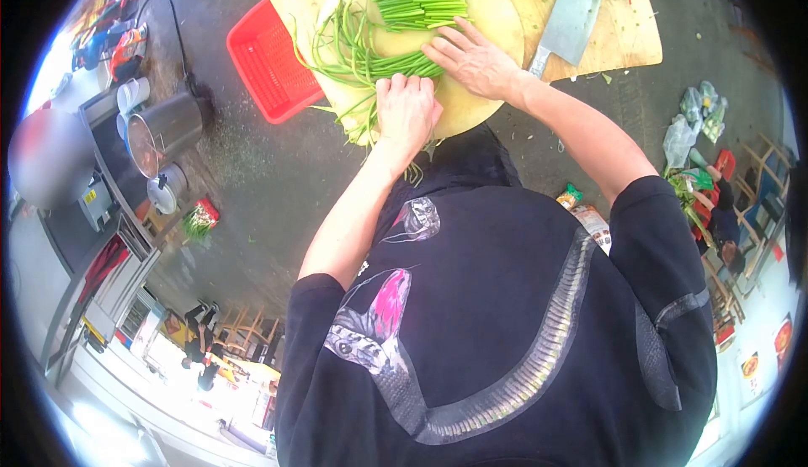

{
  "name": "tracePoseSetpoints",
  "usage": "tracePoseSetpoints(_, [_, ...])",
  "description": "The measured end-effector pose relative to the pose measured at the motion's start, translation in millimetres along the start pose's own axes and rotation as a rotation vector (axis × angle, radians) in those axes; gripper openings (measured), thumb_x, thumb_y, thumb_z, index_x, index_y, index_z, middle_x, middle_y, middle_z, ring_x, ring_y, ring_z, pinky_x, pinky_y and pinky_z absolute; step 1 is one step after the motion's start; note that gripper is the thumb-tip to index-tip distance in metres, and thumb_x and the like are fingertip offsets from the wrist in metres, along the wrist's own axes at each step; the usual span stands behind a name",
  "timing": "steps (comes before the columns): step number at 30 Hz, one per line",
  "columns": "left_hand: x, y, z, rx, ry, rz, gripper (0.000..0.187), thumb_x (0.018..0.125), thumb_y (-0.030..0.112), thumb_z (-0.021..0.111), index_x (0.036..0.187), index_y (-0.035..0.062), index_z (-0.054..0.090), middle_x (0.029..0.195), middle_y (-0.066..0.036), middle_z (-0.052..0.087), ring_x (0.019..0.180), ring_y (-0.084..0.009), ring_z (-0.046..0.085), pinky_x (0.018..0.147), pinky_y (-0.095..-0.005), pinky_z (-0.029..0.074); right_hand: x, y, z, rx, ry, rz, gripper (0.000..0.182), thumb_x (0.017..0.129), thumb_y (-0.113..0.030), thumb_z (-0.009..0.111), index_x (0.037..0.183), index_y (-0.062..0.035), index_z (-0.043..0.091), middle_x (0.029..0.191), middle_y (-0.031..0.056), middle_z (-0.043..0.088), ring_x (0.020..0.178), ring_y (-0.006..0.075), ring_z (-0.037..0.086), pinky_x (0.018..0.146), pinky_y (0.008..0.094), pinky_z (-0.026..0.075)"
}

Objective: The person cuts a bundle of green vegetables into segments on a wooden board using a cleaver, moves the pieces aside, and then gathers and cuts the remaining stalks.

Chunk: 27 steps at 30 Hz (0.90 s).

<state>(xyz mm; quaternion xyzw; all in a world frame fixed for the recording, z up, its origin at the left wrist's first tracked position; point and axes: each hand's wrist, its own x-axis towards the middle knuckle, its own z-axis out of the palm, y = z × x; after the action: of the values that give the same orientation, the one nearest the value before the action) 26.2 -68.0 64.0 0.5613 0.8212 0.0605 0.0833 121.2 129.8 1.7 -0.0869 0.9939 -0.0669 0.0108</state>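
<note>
Green stalks [408, 66] | left fingers [411, 87]: gripping | right fingers [453, 39]: touching ends

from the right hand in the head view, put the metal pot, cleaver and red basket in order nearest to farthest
1. Cleaver: just right of the right hand.
2. Red basket: left, beyond the left hand.
3. Metal pot: farther left, past the basket.

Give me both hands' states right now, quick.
Left hand: closed, holding green stems.
Right hand: open, touching the end of the same green stems.
</note>
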Motion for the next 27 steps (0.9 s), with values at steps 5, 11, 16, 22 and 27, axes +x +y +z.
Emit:
tracePoseSetpoints(5, [3,2,2,0.041,-0.007,0.01,0.02,0.077,0.021,0.076,0.09,0.0097,0.067,0.087,-0.008,0.071,0.089,-0.0283,0.064,0.084,-0.0458,0.043,0,-1,-2,0.041,0.013,0.016,0.06,0.103,-0.019,0.053,0.162,-0.0073,0.045,0.151,0.013,0.055,0.154,0.0327,0.043,0.136,0.058,0.02])
tracePoseSetpoints(11, [-1,1,3,0.012,-0.038,0.042,0.024,0.076,0.025,0.078,0.093,0.0108,0.068,0.09,-0.008,0.072,0.092,-0.0284,0.063,0.088,-0.0459,0.043,0,-3,-14,0.08,-0.029,0.042,0.063,0.102,-0.022,0.059,0.161,-0.007,0.046,0.153,0.0128,0.053,0.155,0.0326,0.043,0.135,0.0587,0.021])
tracePoseSetpoints(16, [-3,-7,-8,-0.054,-0.12,0.145,0.022,0.076,0.023,0.076,0.093,0.0117,0.068,0.091,-0.006,0.071,0.095,-0.029,0.062,0.092,-0.0486,0.043,-1,-2,-10,0.114,-0.014,0.045,0.062,0.103,-0.024,0.059,0.161,-0.007,0.046,0.154,0.0126,0.053,0.155,0.0323,0.042,0.135,0.0588,0.021])
tracePoseSetpoints(22, [-19,-38,-31,-0.191,-0.285,0.36,0.029,0.078,0.021,0.077,0.103,0.011,0.066,0.13,-0.007,0.069,0.132,-0.0311,0.059,0.121,-0.0543,0.037,-2,-1,-3,0.101,0.015,0.041,0.059,0.105,-0.024,0.056,0.161,-0.0071,0.046,0.154,0.013,0.053,0.155,0.0323,0.042,0.135,0.0587,0.021])
tracePoseSetpoints(27, [-48,-73,-54,-0.123,-0.382,0.449,0.022,0.08,0.016,0.078,0.1,0.0107,0.071,0.157,-0.007,0.057,0.149,-0.0317,0.048,0.125,-0.0551,0.035,-3,-2,-2,0.079,0.008,0.037,0.062,0.105,-0.026,0.061,0.162,-0.0088,0.044,0.154,0.0117,0.052,0.153,0.0324,0.043,0.135,0.0589,0.022])
